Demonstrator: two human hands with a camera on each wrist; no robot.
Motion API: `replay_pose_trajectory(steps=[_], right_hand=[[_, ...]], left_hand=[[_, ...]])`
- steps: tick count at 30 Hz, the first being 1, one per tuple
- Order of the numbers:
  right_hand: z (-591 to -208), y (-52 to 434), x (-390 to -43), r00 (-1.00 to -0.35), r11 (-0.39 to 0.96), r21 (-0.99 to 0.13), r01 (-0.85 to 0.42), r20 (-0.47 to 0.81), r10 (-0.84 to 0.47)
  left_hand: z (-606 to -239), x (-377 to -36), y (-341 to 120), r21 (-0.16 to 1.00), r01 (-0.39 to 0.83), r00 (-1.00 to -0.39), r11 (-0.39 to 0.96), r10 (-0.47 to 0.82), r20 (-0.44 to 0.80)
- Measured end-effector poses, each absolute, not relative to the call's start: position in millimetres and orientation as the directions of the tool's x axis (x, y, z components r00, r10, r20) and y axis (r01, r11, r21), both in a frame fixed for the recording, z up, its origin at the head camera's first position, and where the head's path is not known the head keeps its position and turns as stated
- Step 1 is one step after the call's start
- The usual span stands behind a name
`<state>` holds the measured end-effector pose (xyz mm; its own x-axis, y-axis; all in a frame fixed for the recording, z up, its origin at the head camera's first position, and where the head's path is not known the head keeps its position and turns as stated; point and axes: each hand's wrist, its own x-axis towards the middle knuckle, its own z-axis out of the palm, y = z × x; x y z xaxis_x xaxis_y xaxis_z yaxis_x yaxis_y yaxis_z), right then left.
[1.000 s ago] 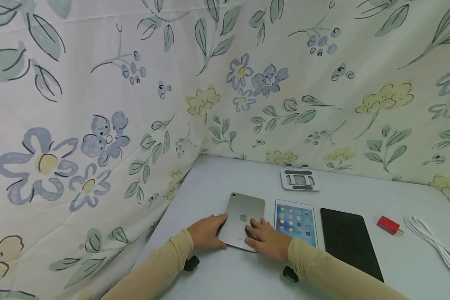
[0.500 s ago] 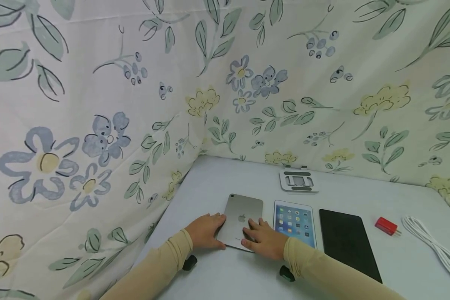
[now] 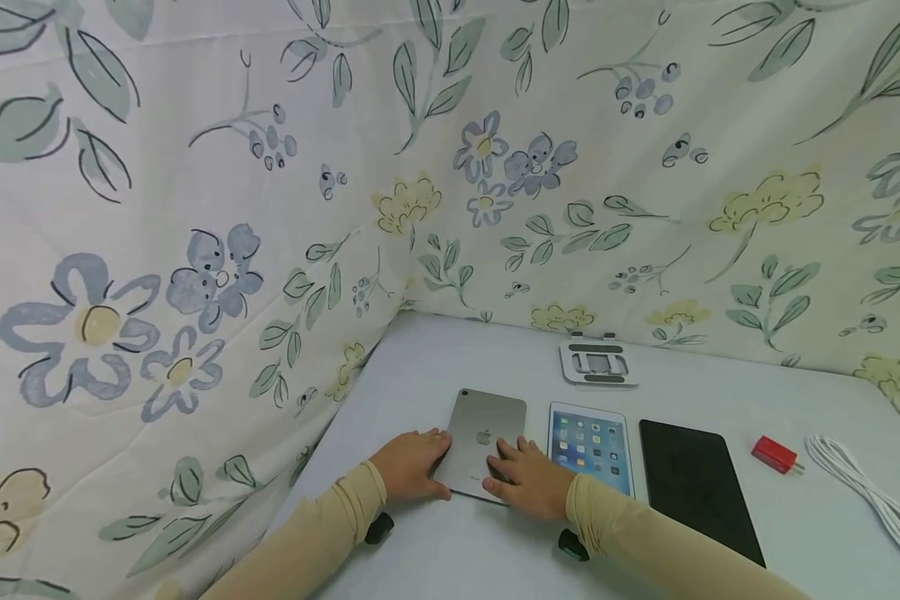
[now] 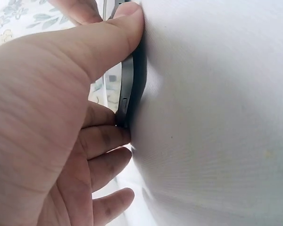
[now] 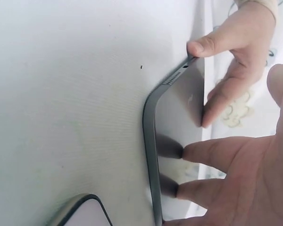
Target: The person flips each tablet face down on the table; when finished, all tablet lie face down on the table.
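A grey tablet [image 3: 487,414] lies back up on the white table, its apple logo showing. My left hand [image 3: 407,467] holds it at the near left corner, thumb on the near edge and fingers along the left side. The left wrist view shows this thumb [image 4: 118,40] and the fingertips against the tablet's dark rim. My right hand [image 3: 536,483] rests spread fingertips on the tablet's back near its right side. In the right wrist view those fingers [image 5: 217,155] are nearly straight and touch the shiny back [image 5: 177,110]. The tablet's underside is hidden.
Right of the grey tablet lie a white tablet [image 3: 588,437] with a lit screen, a black flat slab [image 3: 693,475], a red charger plug [image 3: 775,454] and a coiled white cable [image 3: 862,487]. Behind them is a folded stand [image 3: 598,379]. Floral cloth [image 3: 495,275] walls the back and left.
The view has shifted very slightly. Both hands keep their places on the grey tablet, and the other things lie where they were.
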<state>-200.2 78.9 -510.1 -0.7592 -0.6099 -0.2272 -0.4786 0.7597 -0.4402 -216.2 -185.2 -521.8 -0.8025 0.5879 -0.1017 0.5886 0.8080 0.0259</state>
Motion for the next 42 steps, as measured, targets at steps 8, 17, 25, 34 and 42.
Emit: replay_pose_trajectory(steps=[8,17,25,34,42], right_hand=[[-511,89,-199,-0.783,0.771,-0.414,-0.484,-0.189,-0.593],[-517,101,-196,-0.789,0.769,-0.43,-0.472,-0.182,-0.586],[-515,116,-196,-0.807,0.757,-0.387,-0.526,-0.053,-0.588],[-517,138,-194,-0.847,0.782,-0.357,-0.511,0.054,-0.529],[-517,159,-188,-0.896,0.815,-0.417,-0.403,-0.001,-0.444]], left_hand=[[-523,-217,-176,0.014,0.597,-0.795,0.802,0.594,-0.119],[-519,-216,-165,0.0,0.628,-0.773,0.778,0.624,-0.119],[-511,-223,-156,0.01,0.642,-0.766,0.766,0.642,-0.015],[-503,-222,-145,0.037,0.669,-0.742,0.742,0.666,0.076],[-502,-219,-136,0.06,0.681,-0.732,0.73,0.675,0.095]])
